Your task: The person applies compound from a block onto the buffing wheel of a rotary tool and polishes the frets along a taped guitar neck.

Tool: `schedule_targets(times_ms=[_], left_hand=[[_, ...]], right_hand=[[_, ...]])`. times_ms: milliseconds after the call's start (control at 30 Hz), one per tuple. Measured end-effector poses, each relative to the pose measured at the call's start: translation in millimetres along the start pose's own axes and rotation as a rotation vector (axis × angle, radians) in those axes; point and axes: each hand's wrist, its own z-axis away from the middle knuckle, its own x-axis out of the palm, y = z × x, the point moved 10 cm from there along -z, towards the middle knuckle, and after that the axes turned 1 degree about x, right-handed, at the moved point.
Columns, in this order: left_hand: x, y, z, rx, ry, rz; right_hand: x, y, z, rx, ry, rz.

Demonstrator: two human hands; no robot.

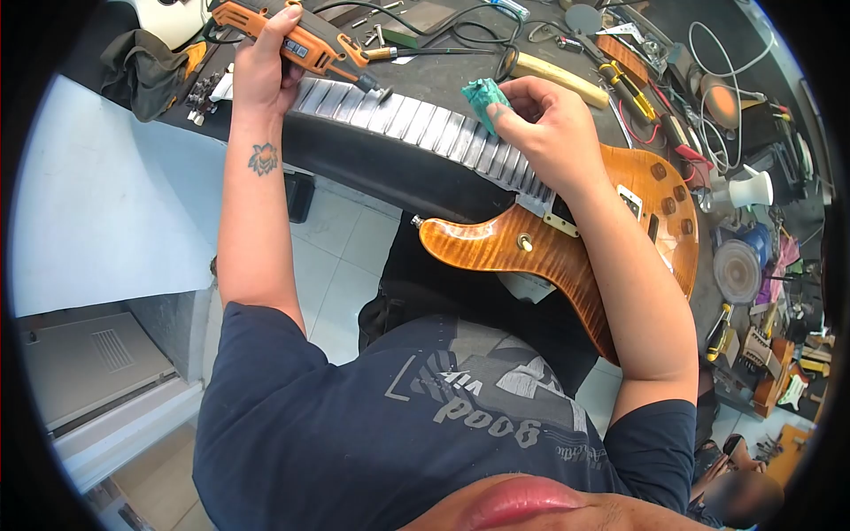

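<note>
My left hand (270,53) is closed around an orange and black rotary tool (297,42). The small dark wheel at its tip sits right over the fretboard of an electric guitar, which is covered with silvery masking strips (398,117) between the frets. My right hand (553,124) pinches a crumpled teal-green lump (487,99) above the strips, to the right of the tool. The guitar's amber flame-top body (478,239) lies at the right, partly hidden by my right forearm. Its neck stretches left toward the headstock and tuners (205,96).
Cables, screws and a wooden-handled tool (562,80) lie on the dark bench behind the neck. Yellow-handled pliers (630,93) and other clutter crowd the right. A dark cloth or glove (150,71) rests at the far left. Another person (739,482) is at lower right.
</note>
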Motion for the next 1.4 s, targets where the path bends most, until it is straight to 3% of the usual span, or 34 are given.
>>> schedule_targets(times_ms=[167,367,467,567,667,867,967,1067,1267,1400], left_hand=[[-8.2,-2.4,-4.8,0.015,-0.023,0.018],[14.2,12.7,11.9,0.063,0.1,0.113],[-15.1,-14.1,-13.4,-0.036,-0.117,0.119],[-11.7,-8.4,-10.0,0.005,-0.107,0.121],[18.9,14.1,14.9,0.074,0.051,0.156],[-7.6,-6.7,-6.8,0.0,-0.209,0.097],[-7.9,-6.9,-4.8,-0.002,-0.17,0.087],[27.5,24.4,28.3,0.088,0.067,0.142],[-1.1,0.0,4.5,0.016,-0.164,0.122],[-4.3,-0.2,4.0,0.02,-0.134,0.099]], right_hand=[[0.1,-0.4,0.3,0.009,-0.008,-0.007],[0.1,-0.3,-0.2,-0.001,-0.002,-0.012],[-0.3,-0.8,0.4,-0.008,0.0,-0.025],[-0.2,-1.7,0.4,-0.005,0.008,-0.017],[0.5,1.3,-0.2,-0.007,-0.004,-0.032],[0.1,-1.4,0.1,-0.016,0.003,-0.024],[1.0,-1.9,0.3,-0.001,-0.006,-0.042],[0.6,-2.3,0.0,-0.008,-0.006,-0.028],[1.0,-0.7,-0.9,-0.023,0.004,-0.044],[1.1,-3.2,0.1,-0.007,0.003,-0.029]])
